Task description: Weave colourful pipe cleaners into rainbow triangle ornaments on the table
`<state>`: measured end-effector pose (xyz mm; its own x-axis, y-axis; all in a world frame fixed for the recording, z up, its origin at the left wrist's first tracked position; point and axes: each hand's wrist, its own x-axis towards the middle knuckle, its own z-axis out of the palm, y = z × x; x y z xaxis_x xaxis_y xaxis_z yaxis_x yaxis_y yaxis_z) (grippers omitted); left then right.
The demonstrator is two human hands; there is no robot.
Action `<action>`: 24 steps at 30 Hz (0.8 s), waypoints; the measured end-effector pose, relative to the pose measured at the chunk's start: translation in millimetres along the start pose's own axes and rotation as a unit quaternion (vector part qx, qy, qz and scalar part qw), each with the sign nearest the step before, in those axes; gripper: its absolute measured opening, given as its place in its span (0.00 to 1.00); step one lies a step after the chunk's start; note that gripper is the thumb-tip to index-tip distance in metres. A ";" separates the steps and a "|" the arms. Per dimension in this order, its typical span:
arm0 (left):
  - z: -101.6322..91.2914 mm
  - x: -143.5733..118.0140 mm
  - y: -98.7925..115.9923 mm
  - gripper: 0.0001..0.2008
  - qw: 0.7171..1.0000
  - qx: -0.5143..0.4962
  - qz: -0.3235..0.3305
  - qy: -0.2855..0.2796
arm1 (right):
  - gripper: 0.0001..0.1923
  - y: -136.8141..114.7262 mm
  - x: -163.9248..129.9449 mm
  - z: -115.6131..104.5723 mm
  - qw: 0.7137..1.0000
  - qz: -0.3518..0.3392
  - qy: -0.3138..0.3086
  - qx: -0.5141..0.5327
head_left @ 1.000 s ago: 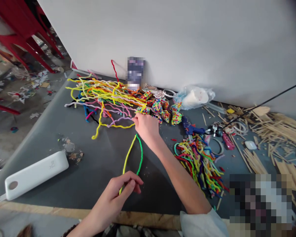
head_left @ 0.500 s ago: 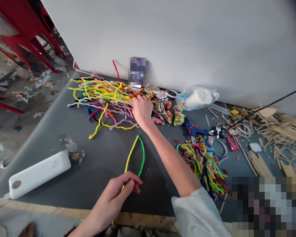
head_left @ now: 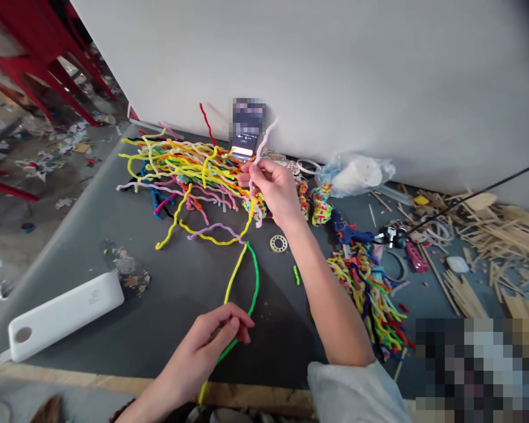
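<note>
Pink pipe cleaner (head_left: 261,145) newly in right hand (head_left: 280,191)

Along the bench's (head_left: 180,288) far edge, toward its left corner, lie pipe cleaners (head_left: 176,167), a phone (head_left: 243,151) behind their right end. The power bank (head_left: 66,317) sits near the near-left corner. By the far edge, further right, is a bag (head_left: 335,178); before it, a glue gun (head_left: 347,231), with cuttings (head_left: 374,299) nearer and sticks (head_left: 502,232) far right.

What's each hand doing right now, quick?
Left hand: closed, holding a yellow fuzzy stem and a green fuzzy stem.
Right hand: closed, pinching a pale pink fuzzy stem.
</note>
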<state>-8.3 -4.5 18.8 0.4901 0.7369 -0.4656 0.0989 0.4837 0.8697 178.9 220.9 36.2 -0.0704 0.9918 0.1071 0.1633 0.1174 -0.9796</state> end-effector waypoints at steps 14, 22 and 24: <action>-3.7 1.6 0.1 0.18 1.000 0.003 0.009 0.028 | 0.13 -24.1 -18.4 -38.9 0.920 -0.199 0.330 -0.069; -3.2 -0.3 17.1 0.20 0.919 0.271 0.188 0.216 | 0.03 -36.9 -126.8 -13.7 0.973 -0.032 0.223 0.053; 0.6 2.4 18.6 0.24 0.869 0.347 0.253 0.246 | 0.05 -37.1 -155.4 -4.4 0.977 0.038 0.194 0.082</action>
<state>-4.8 6.0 34.0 0.2111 0.9674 0.1403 0.5605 -0.2374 0.7934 188.2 62.6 56.6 0.3185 0.9461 0.0582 -0.0081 0.0641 -0.9979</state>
